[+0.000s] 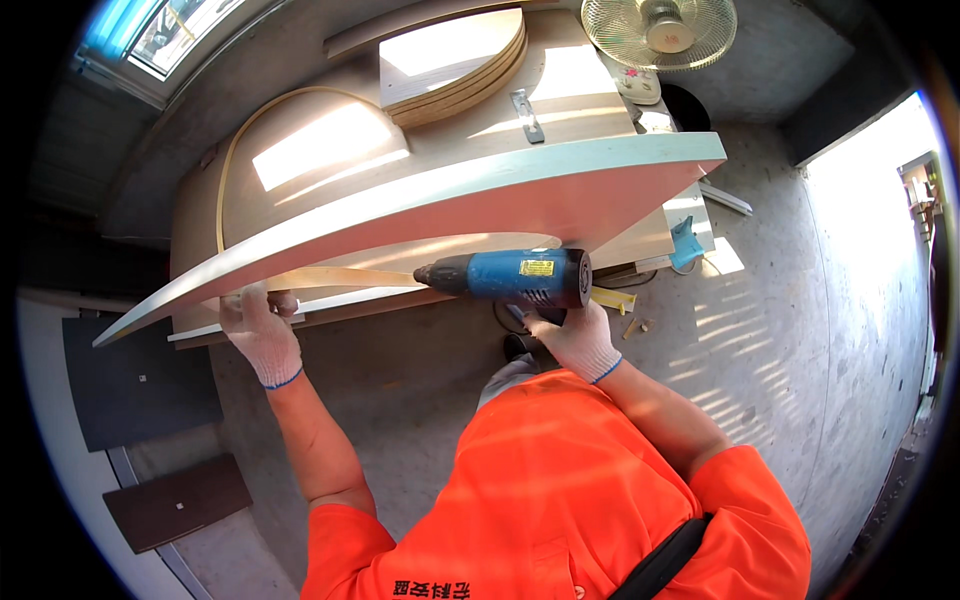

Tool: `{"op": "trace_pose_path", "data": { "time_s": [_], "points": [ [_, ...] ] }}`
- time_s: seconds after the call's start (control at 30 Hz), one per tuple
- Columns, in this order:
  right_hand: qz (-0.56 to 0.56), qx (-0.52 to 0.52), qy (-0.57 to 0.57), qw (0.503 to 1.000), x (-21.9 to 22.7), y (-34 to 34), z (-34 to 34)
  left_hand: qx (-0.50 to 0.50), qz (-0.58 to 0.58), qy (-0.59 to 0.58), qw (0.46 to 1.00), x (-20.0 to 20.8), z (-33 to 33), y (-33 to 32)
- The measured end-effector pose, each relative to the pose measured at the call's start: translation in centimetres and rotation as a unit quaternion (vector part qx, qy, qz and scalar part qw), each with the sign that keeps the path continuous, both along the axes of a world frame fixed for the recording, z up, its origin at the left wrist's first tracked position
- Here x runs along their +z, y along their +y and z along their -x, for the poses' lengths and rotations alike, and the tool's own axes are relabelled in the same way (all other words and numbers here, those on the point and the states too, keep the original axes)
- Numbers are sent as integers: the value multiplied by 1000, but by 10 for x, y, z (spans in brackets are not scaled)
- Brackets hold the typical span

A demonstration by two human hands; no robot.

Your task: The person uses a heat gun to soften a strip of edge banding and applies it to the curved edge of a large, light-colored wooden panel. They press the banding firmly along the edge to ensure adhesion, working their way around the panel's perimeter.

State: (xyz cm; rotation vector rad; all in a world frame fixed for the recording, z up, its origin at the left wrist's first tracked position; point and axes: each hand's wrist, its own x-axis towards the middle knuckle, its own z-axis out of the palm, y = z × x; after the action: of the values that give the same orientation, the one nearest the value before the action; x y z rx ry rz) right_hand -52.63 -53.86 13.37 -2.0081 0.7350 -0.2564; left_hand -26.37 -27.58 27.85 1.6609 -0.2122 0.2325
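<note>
My right hand (580,342), in a white knit glove, is wrapped round the handle of a blue heat gun (515,276). Its dark nozzle faces left, close to a light wood-coloured edging strip (345,277). At the strip's left end my gloved left hand (260,335) is closed on it, its fingertips partly hidden by shadow. Between my hands and the workbench stands a curved board (480,200) on edge, with a pale rim and a pinkish face. A thin strip (235,150) loops up behind the board; whether it is the same strip, I cannot tell.
Stacked curved panels (450,60) lie at the back of the wooden workbench (440,150), near a small metal plate (527,116). A fan (665,30) stands at the far right. Dark panels (140,380) lie at left. A blue object (686,243) sits right of the bench.
</note>
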Motion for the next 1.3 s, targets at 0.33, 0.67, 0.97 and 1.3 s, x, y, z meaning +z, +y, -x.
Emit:
{"op": "trace_pose_path", "data": {
  "time_s": [0.33,0.67,0.97,1.3],
  "points": [
    [-177,12,-139,974,76,7,-5,-5,-25,-15,1000,5,4,-8],
    [-250,11,-170,953,91,13,-11,-3,-28,15,999,2,4,-10],
    [-25,30,-11,999,23,0,-1,0,-5,21,1000,-2,1,-1],
    [42,0,38,998,-6,-1,-6,10,-8,-12,1000,5,4,-7]
  ]
}}
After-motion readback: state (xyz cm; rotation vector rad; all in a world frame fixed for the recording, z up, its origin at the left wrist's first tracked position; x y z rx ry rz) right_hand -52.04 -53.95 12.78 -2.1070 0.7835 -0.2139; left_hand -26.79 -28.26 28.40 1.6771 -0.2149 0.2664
